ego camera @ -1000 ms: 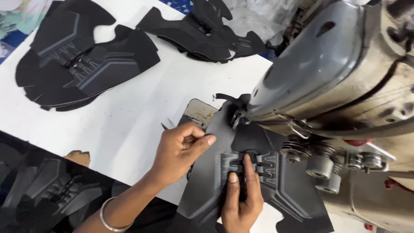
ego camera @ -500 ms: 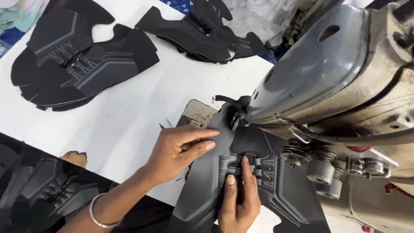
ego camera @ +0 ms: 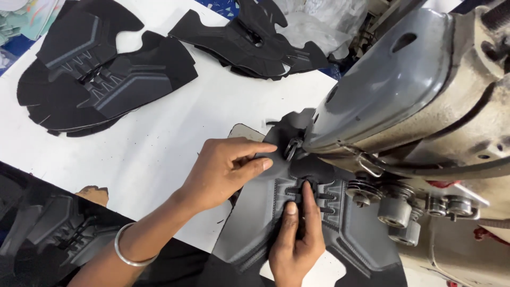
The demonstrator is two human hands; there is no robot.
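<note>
The sewing machine filled the right side, its head overhanging the white surface. Open room lay at centre-left, between two stacks of black uppers at the far edge and a dark near-left edge. The upper lay flat under the presser foot. The left hand pressed its far edge, fingers extended, grasping nothing. The right hand pinned the lace panel with two straight fingers, the rest curled.

Hands press shoe upper under machine
</note>
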